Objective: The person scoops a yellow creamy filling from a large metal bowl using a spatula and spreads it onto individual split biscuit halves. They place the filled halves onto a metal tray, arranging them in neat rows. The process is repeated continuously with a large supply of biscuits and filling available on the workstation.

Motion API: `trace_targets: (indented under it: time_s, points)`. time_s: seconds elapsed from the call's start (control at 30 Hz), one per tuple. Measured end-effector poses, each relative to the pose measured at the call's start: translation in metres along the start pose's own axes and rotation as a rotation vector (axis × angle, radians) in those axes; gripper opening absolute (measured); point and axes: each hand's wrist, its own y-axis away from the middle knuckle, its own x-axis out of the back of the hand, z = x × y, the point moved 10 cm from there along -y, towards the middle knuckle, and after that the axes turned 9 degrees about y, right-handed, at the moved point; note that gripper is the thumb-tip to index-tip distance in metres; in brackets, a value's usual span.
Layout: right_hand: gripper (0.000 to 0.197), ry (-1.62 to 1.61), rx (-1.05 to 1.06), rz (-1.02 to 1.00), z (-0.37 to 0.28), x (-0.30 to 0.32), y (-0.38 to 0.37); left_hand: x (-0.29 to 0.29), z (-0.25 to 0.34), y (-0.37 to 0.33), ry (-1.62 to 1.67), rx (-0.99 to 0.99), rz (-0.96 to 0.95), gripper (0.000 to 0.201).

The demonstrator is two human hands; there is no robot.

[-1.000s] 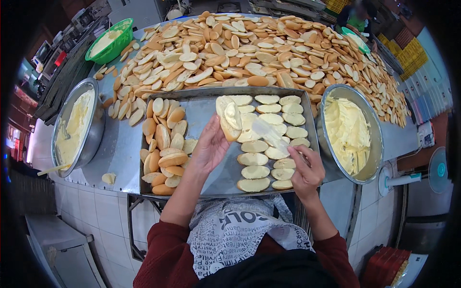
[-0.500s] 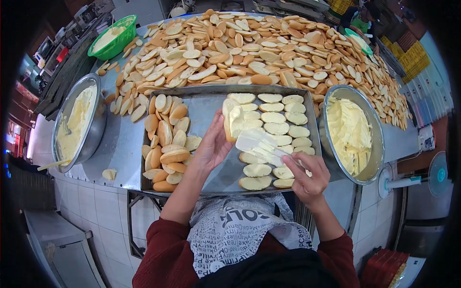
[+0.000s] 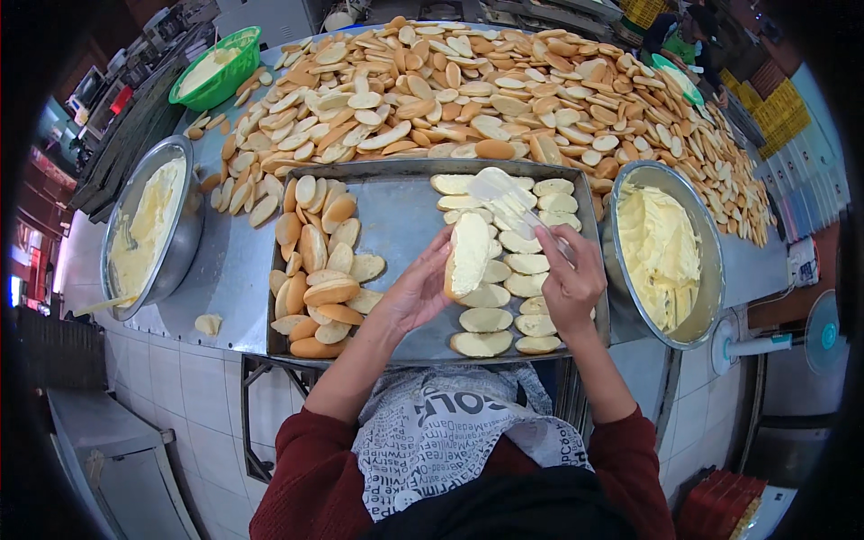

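In my left hand (image 3: 420, 286) is an oval bread half (image 3: 469, 254), its cut face coated with pale yellow cream and turned upward. My right hand (image 3: 573, 279) grips the handle of a spatula (image 3: 502, 200). Cream is smeared on the broad, pale blade, which sits just beyond the bread and apart from it. Both hands are over a shallow metal tray (image 3: 409, 216). Rows of cream-topped bread halves (image 3: 484, 320) lie in the tray's right part, partly covered by the spatula and my right hand. Plain bread halves (image 3: 326, 292) are heaped at its left end.
A metal bowl of cream (image 3: 657, 256) stands right of the tray, another metal bowl (image 3: 148, 229) to the left. A large bread pile (image 3: 432, 99) covers the table's far side. Green basins (image 3: 216, 67) hold cream farther back. A person (image 3: 681, 40) is at the far right.
The spatula has moved off the bread, away from me and slightly right. My left hand has shifted right and nearer, and the bread's cream now looks spread along its whole face.
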Motion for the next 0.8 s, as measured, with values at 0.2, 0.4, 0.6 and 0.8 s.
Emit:
trace_targets:
  time_s: [0.2, 0.4, 0.6, 0.8]
  points:
    - [0.049, -0.263, -0.422, -0.089, 0.023, 0.001, 0.024, 0.023, 0.023, 0.003, 0.021, -0.123, 0.051, 0.064]
    - [0.038, -0.323, -0.573, -0.099, 0.041, 0.010, 0.054, 0.074, 0.063, -0.008, -0.129, -0.286, 0.177, 0.060]
    - [0.037, -0.340, -0.650, -0.080, 0.055, 0.013, 0.076, 0.148, 0.116, -0.025, -0.555, -0.364, 0.616, 0.051]
    - [0.038, -0.347, -0.665, -0.063, 0.055, 0.015, 0.081, 0.180, 0.157, -0.058, -1.370, -0.429, 0.746, 0.051]
